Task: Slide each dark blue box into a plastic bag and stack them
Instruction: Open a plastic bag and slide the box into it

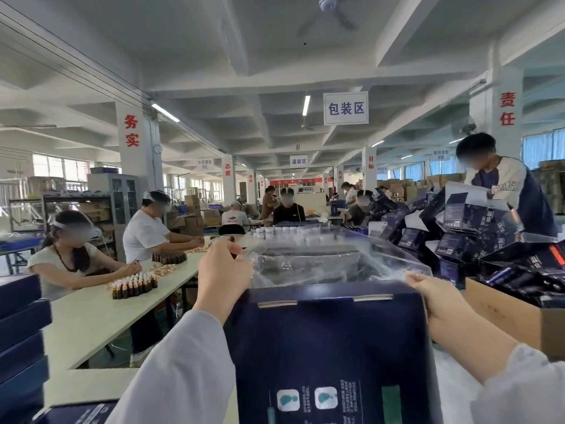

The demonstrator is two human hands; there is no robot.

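Operator: Table (pixel 91 319), long and pale, runs out to the left of the dark blue box (pixel 330 347). I see the box standing upright right in front of the camera, printed face towards me.

Desk: And the bag?

Operator: The clear plastic bag (pixel 321 261) billows just above the box's top edge, with its mouth spread wide. I cannot tell whether any film has passed over that edge.

Desk: What sits around it?

Operator: Left of the box is a stack of dark blue boxes (pixel 21 332). Right of it is a cardboard carton (pixel 501 313) holding dark packets.

Desk: Hands?

Operator: The left hand (pixel 224 266) is above the box's left corner, pinching the bag's rim. The right hand (pixel 434 298) curls at the box's right corner, gripping the rim there. Brown bottles (pixel 134 286) stand on the table, well left of the box.
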